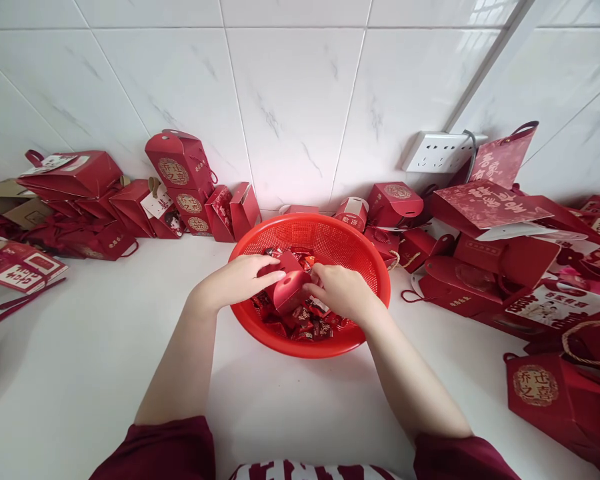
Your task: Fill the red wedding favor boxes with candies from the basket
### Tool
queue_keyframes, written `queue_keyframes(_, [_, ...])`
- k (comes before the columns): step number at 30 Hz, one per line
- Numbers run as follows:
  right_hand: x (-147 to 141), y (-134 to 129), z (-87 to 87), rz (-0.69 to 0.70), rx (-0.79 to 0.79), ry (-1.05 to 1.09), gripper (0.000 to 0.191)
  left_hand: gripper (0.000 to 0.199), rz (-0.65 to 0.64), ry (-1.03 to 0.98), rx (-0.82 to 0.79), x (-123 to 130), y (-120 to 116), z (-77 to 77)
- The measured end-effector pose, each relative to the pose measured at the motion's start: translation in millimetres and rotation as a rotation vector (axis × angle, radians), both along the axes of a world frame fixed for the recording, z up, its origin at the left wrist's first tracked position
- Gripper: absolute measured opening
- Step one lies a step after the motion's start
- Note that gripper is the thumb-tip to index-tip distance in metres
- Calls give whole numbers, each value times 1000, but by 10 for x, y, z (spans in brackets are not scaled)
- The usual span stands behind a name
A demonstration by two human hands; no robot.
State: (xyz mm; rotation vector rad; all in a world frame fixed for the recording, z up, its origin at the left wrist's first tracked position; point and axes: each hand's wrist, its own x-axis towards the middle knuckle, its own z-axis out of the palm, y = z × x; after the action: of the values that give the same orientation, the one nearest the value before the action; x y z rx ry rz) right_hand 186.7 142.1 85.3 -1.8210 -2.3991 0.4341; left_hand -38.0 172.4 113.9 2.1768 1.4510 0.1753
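Observation:
A red gift box (291, 288) is tilted over the wrapped candies (307, 325) in a red plastic colander (245, 333). My left hand (253, 275) grips the box from its left, with the thumb along the near face and the fingers over the top. At the box's right side is my right hand (337, 287), its fingers curled in towards the box. What those fingertips hold, if anything, is hidden. The candies lie loose beneath the box and around it, their wrappers mostly red and dark.
Folded red boxes (175, 170) stand along the tiled wall on the left. More red boxes (490, 207) are piled on the right, close to my right arm. A white power strip (437, 152) is on the wall. The white countertop (290, 393) extends in front of the colander.

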Motion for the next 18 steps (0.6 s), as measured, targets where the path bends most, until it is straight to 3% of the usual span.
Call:
queue_keyframes(7, [-2, -24, -35, -15, 47, 122, 36, 63, -21, 69, 86, 78, 6, -129])
queue_keyframes(13, [101, 30, -130, 260, 57, 253, 101, 54, -111, 64, 149, 184, -20, -79])
queue_keyframes(18, [113, 52, -127, 332, 82, 271, 111, 50, -178, 84, 186, 178, -49, -2])
